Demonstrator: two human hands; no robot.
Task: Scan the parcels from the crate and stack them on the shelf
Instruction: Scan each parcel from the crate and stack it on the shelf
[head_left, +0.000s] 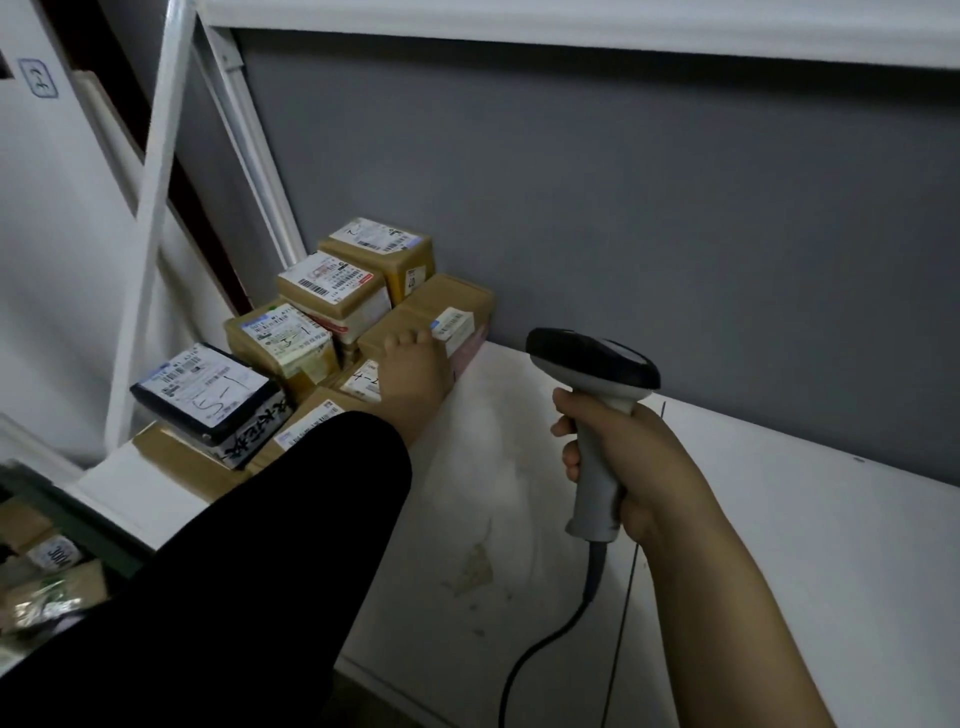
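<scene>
Sleeve (249, 571): black, on the left arm, crossing from the lower left corner.
Right hand (623, 457): fingers wrapped round the scanner (592, 364) handle — head pointing left, above the white shelf (753, 519).
Left hand (415, 369): fingertips on top of a brown parcel (441, 306) by the grey wall; thumb hidden — grip or mere touch, cannot tell.
Stack (311, 322): labelled parcels at the shelf's left end.
Crate (88, 530): lower left, parcels inside.
</scene>
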